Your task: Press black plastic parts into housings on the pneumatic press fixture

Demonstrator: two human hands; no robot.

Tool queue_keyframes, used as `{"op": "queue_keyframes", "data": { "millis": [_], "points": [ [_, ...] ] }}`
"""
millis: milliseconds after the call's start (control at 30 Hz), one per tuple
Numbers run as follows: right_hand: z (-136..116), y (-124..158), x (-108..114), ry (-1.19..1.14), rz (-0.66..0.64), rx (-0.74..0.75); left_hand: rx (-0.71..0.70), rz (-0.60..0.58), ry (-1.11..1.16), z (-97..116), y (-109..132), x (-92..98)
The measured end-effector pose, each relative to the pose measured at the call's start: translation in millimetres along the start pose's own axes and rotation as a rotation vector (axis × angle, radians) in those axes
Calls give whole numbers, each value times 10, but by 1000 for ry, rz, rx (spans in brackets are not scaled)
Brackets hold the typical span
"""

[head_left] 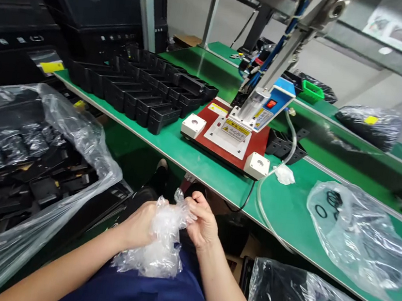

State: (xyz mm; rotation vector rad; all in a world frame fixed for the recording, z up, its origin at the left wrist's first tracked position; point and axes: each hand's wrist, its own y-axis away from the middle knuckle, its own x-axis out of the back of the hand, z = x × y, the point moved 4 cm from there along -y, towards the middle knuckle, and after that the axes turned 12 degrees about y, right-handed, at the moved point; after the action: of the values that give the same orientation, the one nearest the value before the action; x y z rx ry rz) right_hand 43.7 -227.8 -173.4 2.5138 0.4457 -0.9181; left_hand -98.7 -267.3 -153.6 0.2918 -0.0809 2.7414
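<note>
Over my lap I hold a crumpled clear plastic bag (164,243) with whitish contents that I cannot make out. My left hand (142,225) is closed around its left side, the fingers partly hidden behind the plastic. At the bag's gathered upper end, my right hand (202,220) pinches the film between bent fingers. Beyond my hands, on the green bench (164,148), stands a small press (257,109) on a red base plate (208,122). White button boxes (259,165) sit at the front corners of that base.
Rows of black plastic trays (138,89) cover the bench's left part. A lined bin of black parts (47,175) stands at my left. A clear bag with black rings (353,223) lies on the right, and wrapped black items (279,292) sit below the bench edge.
</note>
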Motion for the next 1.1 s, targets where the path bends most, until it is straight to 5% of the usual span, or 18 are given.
{"op": "queue_keyframes", "data": {
  "millis": [133, 300, 533, 700, 867, 1100],
  "points": [
    [51, 53, 18, 49, 31, 34, 14, -46, -352, 57, 101, -108],
    [28, 139, -36, 67, 8, 46, -45, -56, -466, 28, 215, -161],
    [209, 180, 5, 372, 35, 98, 390, -36, -540, -41, 112, -140],
    [387, 176, 45, 648, -68, 8, 530, -47, -426, -320, 8, -140],
    [525, 107, 205, 875, -3, 56, 462, -61, -313, -525, 3, -188],
    [692, -50, 380, 959, 273, 98, 274, -131, -237, -414, 129, -179]
  ]
}}
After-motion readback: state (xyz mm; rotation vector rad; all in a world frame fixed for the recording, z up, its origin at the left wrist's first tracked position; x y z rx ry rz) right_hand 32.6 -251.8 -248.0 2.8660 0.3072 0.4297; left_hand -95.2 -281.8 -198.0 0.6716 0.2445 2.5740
